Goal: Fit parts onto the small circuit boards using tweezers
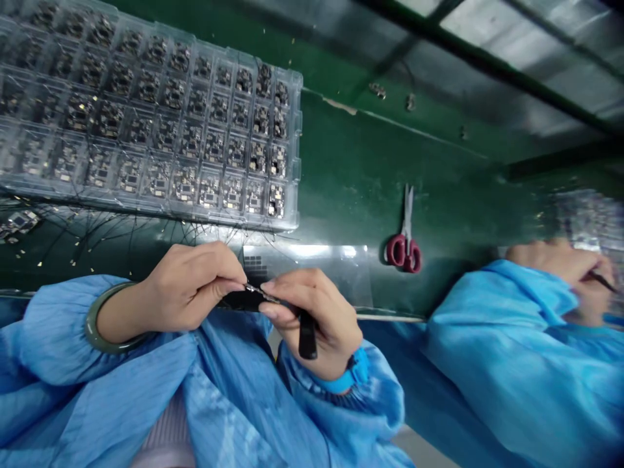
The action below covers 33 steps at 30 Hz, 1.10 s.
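Note:
My left hand (192,289) pinches one end of a small circuit board (262,294) between thumb and forefinger. The thumb and forefinger of my right hand (319,318) close on the other end of that board. Tucked in the same right hand is a black tool (307,335) with a flat end; its tip is hidden, so its kind does not show. Below the fingers is a dark patch I cannot make out. Just beyond my hands lies a clear plastic sheet (336,270) with a block of small black squares (256,264) on it.
A clear compartment tray (295,218) full of circuit boards fills the far left, thin black wires hanging over its near edge. Red-handled scissors (405,237) lie right of the sheet. A co-worker's hands (560,266) are at the right. Loose boards (19,223) sit far left.

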{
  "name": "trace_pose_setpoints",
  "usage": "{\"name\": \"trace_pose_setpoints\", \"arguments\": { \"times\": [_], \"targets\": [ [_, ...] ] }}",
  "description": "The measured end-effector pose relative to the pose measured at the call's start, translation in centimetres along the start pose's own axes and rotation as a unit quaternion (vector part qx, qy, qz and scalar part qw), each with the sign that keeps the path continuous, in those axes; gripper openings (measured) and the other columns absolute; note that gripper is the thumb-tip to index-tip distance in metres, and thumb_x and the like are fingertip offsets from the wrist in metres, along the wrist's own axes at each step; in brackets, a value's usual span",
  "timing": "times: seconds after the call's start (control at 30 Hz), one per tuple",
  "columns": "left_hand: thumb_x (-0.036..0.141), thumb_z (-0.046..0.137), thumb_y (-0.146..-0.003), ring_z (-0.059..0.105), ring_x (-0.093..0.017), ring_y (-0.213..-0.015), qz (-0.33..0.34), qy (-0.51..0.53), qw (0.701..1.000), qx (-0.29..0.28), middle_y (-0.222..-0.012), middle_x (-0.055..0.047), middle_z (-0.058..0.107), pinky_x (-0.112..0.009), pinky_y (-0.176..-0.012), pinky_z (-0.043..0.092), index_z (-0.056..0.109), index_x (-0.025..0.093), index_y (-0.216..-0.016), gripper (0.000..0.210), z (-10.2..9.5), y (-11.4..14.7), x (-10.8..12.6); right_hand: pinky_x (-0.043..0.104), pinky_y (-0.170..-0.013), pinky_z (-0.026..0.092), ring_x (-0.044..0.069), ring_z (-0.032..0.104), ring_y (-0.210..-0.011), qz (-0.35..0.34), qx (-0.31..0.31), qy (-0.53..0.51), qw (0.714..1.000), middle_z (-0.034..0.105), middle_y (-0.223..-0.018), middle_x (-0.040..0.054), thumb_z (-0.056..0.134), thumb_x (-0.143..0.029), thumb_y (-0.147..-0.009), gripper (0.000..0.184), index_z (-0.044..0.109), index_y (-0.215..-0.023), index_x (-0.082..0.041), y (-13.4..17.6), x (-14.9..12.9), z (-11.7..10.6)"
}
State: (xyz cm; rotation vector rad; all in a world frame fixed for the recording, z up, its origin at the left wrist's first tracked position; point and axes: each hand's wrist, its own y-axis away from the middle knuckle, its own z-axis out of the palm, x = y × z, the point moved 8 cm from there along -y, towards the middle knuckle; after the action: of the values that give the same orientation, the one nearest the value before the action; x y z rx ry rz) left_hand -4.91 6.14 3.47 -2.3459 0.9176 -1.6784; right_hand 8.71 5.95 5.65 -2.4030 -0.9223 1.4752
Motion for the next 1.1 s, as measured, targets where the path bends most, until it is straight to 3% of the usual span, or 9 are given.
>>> {"name": "trace_pose_setpoints", "arguments": {
  "times": [0.17,0.23,0.33,0.4,0.47,0.53,0.7,0.9,1.1],
  "targets": [
    [0.008,0.054,-0.089,0.060,-0.009,-0.064,-0.037,0.017,0.998,0.044,-0.072,0.000,0.064,-0.019,-0.061,0.049,0.062,0.016,-0.088,0.011,-0.6,0.2,-0.5,0.022,-0.059,0.055,0.011,0.066,-0.068,0.018,-0.040,-0.047,0.998,0.069,-0.078,0.0034,0.064,-0.010,-0.083,0.010,0.067,-0.090,-0.016,-1.1,0.0,-0.1],
    [0.011,0.058,-0.088,0.065,-0.011,-0.077,-0.072,0.058,0.993,0.068,-0.089,-0.003,0.067,-0.021,-0.070,0.053,0.061,0.018,-0.103,0.016,-0.5,0.5,-1.3,0.022,-0.057,0.053,0.011,0.065,-0.064,0.012,-0.018,-0.031,0.999,0.069,-0.073,0.0014,0.065,-0.009,-0.082,0.010,0.068,-0.086,-0.018,-2.2,0.5,-1.0],
    [0.020,0.066,-0.085,0.057,-0.021,-0.117,-0.128,0.103,0.982,0.093,-0.136,-0.013,0.049,-0.034,-0.099,0.049,0.036,0.025,-0.140,0.063,-0.1,1.2,-2.8,0.026,-0.056,0.052,0.012,0.063,-0.059,0.004,0.181,0.008,0.983,0.067,-0.068,-0.0007,0.066,-0.018,-0.083,0.006,0.067,-0.078,-0.021,-4.7,1.8,-5.1],
    [0.024,0.066,-0.085,0.045,-0.025,-0.131,-0.150,0.106,0.979,0.094,-0.151,-0.014,0.029,-0.041,-0.111,0.038,0.017,0.029,-0.149,0.080,0.3,1.5,-3.5,0.029,-0.056,0.052,0.013,0.063,-0.056,-0.016,0.362,0.070,0.929,0.065,-0.065,-0.0004,0.067,-0.026,-0.084,0.010,0.067,-0.077,-0.019,-5.7,2.4,-7.8],
    [0.026,0.062,-0.088,0.044,-0.025,-0.133,-0.168,0.099,0.977,0.089,-0.155,-0.013,0.022,-0.042,-0.112,0.038,0.010,0.032,-0.151,0.082,0.6,1.7,-4.0,0.029,-0.058,0.053,0.014,0.065,-0.058,-0.058,0.436,0.186,0.879,0.064,-0.064,0.0004,0.064,-0.030,-0.085,0.016,0.068,-0.079,-0.016,-7.1,2.1,-7.9],
    [0.027,0.059,-0.090,0.048,-0.024,-0.130,-0.179,0.084,0.976,0.088,-0.157,-0.012,0.019,-0.041,-0.108,0.043,0.011,0.033,-0.150,0.077,0.8,1.9,-4.3,0.030,-0.068,0.056,0.016,0.069,-0.072,-0.123,0.383,0.306,0.863,0.070,-0.074,0.0042,0.059,-0.028,-0.090,0.018,0.069,-0.083,-0.015,-9.1,1.9,-5.5],
    [0.032,0.051,-0.094,0.054,-0.025,-0.124,-0.199,0.005,0.979,0.044,-0.157,-0.016,0.019,-0.042,-0.105,0.047,0.036,0.023,-0.141,0.050,1.1,1.9,-4.1,0.027,-0.080,0.057,0.018,0.070,-0.095,-0.210,0.111,0.432,0.870,0.073,-0.105,0.0086,0.047,-0.018,-0.095,0.024,0.069,-0.105,-0.018,-12.4,4.4,1.9],
    [0.034,0.043,-0.097,0.039,-0.030,-0.137,-0.199,-0.054,0.977,-0.050,-0.159,-0.020,0.002,-0.043,-0.109,0.041,0.040,0.011,-0.138,0.047,2.0,1.7,-3.5,0.031,-0.083,0.053,0.019,0.067,-0.101,-0.144,-0.023,0.462,0.875,0.065,-0.125,0.0086,0.035,-0.017,-0.098,0.035,0.063,-0.120,-0.019,-15.1,7.2,4.4],
    [0.030,0.044,-0.097,0.033,-0.029,-0.140,-0.175,-0.080,0.978,-0.078,-0.156,-0.020,0.020,-0.045,-0.111,0.038,0.048,0.010,-0.134,0.042,2.2,1.5,-3.1,0.024,-0.067,0.049,0.017,0.069,-0.089,-0.025,-0.155,0.458,0.875,0.072,-0.111,0.0014,0.046,-0.026,-0.095,0.024,0.068,-0.105,-0.022,-15.6,10.1,6.5]
  ]
}}
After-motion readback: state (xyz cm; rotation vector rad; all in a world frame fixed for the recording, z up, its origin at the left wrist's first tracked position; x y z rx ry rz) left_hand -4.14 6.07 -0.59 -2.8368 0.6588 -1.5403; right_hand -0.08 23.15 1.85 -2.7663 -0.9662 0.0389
